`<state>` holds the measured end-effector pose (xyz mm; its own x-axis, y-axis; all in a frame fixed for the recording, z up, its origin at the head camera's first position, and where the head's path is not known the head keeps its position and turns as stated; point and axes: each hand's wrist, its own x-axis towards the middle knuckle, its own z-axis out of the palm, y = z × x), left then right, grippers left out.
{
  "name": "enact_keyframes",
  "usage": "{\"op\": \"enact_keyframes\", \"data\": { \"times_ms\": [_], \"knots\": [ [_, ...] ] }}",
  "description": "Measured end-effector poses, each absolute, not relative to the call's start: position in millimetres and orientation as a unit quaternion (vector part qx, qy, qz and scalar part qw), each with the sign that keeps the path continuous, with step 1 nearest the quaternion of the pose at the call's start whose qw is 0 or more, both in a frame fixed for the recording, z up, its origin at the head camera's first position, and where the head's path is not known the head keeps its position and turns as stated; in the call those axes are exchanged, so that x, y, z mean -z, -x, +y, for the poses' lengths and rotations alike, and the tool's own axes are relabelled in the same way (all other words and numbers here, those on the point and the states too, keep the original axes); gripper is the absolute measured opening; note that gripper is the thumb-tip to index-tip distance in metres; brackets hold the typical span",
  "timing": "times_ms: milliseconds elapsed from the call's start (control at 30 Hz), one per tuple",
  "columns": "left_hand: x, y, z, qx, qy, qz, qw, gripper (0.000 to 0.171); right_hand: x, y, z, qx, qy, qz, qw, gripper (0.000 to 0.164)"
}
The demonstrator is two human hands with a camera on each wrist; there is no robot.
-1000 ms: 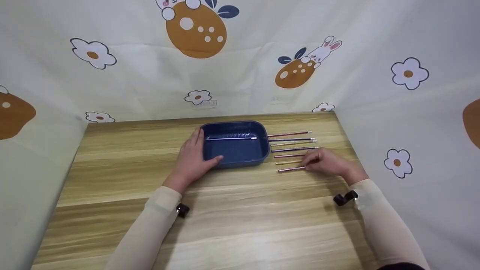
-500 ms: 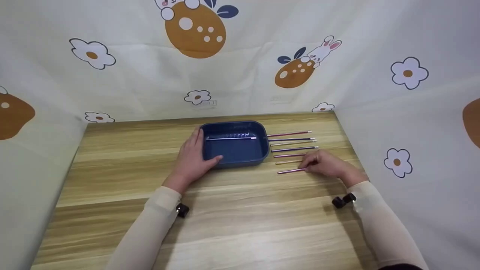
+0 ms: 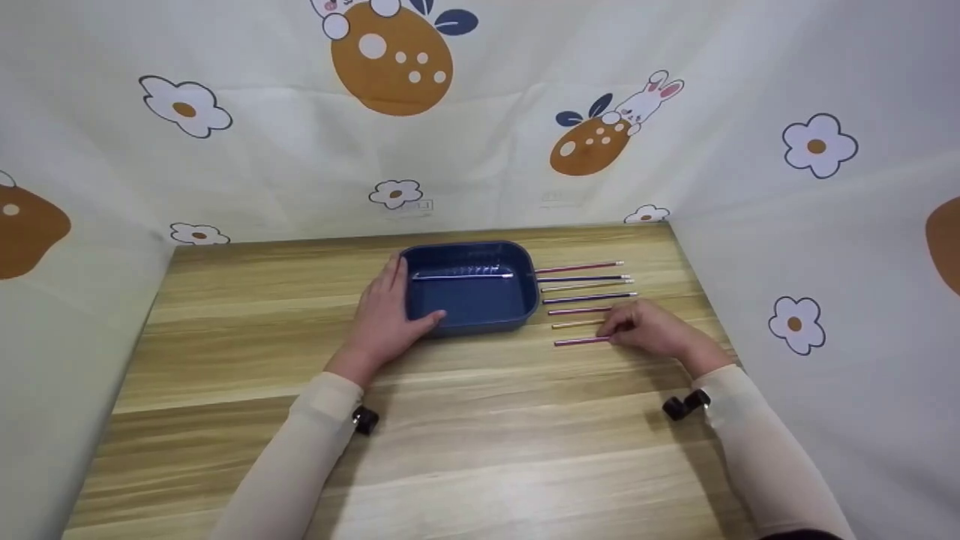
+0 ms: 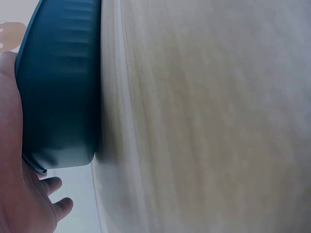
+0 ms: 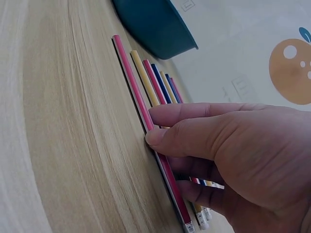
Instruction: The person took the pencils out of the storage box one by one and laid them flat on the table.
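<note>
A dark blue rectangular box (image 3: 472, 325) stands on the wooden table, with one pencil (image 3: 461, 277) lying inside it. My left hand (image 3: 384, 315) grips the box's left end, its thumb over the near rim; the left wrist view shows the box wall (image 4: 60, 92) close beside the palm. To the right of the box, my right hand (image 3: 651, 328) pinches the nearest pencil, a pinkish-red one (image 3: 581, 341), between thumb and forefinger around its middle. In the right wrist view this red pencil (image 5: 131, 80) lies along the tabletop, its white eraser end toward the bottom.
Several more pencils, among them a yellow one (image 3: 574, 325) and a dark blue one (image 3: 585, 298), lie in a roughly parallel row right of the box. A patterned cloth (image 3: 480, 172) rises behind the table (image 3: 480, 427) and at its sides.
My right hand has shifted very slightly left, and the pinched red pencil has moved a little with it. My left hand and the box have stayed put.
</note>
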<state>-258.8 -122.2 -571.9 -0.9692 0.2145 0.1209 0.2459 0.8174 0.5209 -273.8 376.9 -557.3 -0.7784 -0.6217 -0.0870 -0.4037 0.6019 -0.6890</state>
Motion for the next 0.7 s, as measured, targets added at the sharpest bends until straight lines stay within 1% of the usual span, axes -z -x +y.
{"op": "enact_keyframes", "data": {
  "times_ms": [200, 400, 500, 700],
  "knots": [
    [574, 260, -122, 0.276, 0.12, -0.953, 0.029, 0.125, 556, 270, 377, 0.366, 0.288, 0.871, 0.154, 0.02],
    [573, 260, -123, 0.273, 0.122, -0.954, 0.028, 0.127, 553, 274, 371, 0.398, 0.237, 0.876, 0.137, 0.018],
    [572, 260, -123, 0.273, 0.121, -0.954, 0.026, 0.126, 549, 278, 363, 0.406, 0.226, 0.877, 0.119, 0.017],
    [573, 259, -122, 0.277, 0.119, -0.953, 0.026, 0.122, 543, 288, 338, 0.427, 0.233, 0.872, 0.063, 0.012]
  ]
}}
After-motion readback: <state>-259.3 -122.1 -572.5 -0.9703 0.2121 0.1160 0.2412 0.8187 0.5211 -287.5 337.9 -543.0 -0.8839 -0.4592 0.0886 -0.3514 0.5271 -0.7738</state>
